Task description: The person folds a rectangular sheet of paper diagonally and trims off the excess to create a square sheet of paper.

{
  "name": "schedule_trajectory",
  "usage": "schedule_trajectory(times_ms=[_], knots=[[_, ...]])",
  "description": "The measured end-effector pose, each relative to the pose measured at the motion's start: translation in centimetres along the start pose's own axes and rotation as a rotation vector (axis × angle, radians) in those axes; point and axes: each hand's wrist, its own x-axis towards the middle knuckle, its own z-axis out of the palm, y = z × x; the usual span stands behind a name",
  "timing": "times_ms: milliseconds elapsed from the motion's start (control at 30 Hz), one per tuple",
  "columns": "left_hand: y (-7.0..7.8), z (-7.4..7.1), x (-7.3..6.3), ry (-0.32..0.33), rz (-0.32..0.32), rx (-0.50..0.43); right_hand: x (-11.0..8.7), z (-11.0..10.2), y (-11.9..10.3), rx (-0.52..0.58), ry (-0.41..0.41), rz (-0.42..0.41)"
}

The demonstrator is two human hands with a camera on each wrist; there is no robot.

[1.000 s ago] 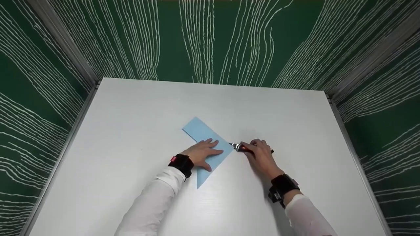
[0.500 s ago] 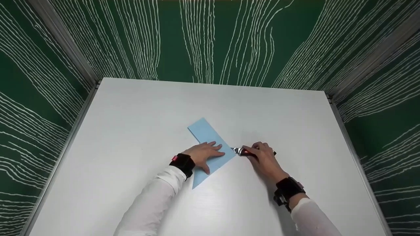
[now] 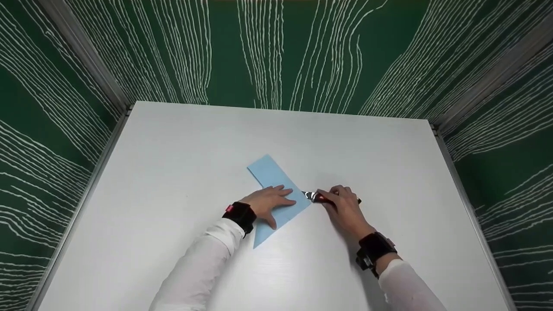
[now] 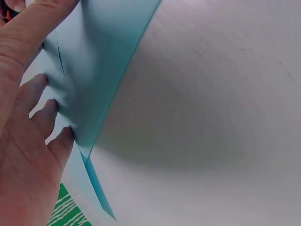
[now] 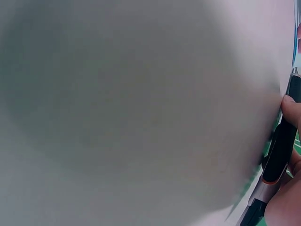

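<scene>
Blue folded paper: (image 3: 267, 169) on the white table (image 3: 194, 147), under my left palm side; one corner points to the knife, another toward me.
Left hand: (image 3: 271, 204) fingers spread over the paper, pressing, gripping nothing.
Right hand: (image 3: 343, 205) grasping the utility knife (image 3: 320, 198) by its handle.
Blade: (image 3: 307, 195) at the paper's right edge, near the corner; can't tell if it's between the layers.
Step, my read: running the blade along that edge.
Paper hold: press firmly near the edge, fingertips out of the blade's line, or the sheet will likely swivel.
Knife angle: low and in line with the edge; steep would probably snag or tear.
Stroke: short, light, even; the corner looks easiest to rip.
Layers: edges don't quite meet in the left wrist view, so square them up first.
</scene>
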Motion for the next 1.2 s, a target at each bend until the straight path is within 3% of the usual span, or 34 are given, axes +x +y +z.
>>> schedule_trajectory(times_ms=[133, 400, 1200], knots=[[-0.1, -0.2, 0.0, 0.016, -0.022, 0.001, 0.2, -0.3, 0.1, 0.009, -0.013, 0.010], [-0.5, -0.8, 0.2, 0.036, 0.011, 0.026, 0.6, -0.8, 0.4, 0.016, -0.003, -0.022], [-0.4, -0.1, 0.0, 0.046, 0.016, 0.027, 1.6, 0.6, -1.2, 0.001, 0.023, 0.062]])
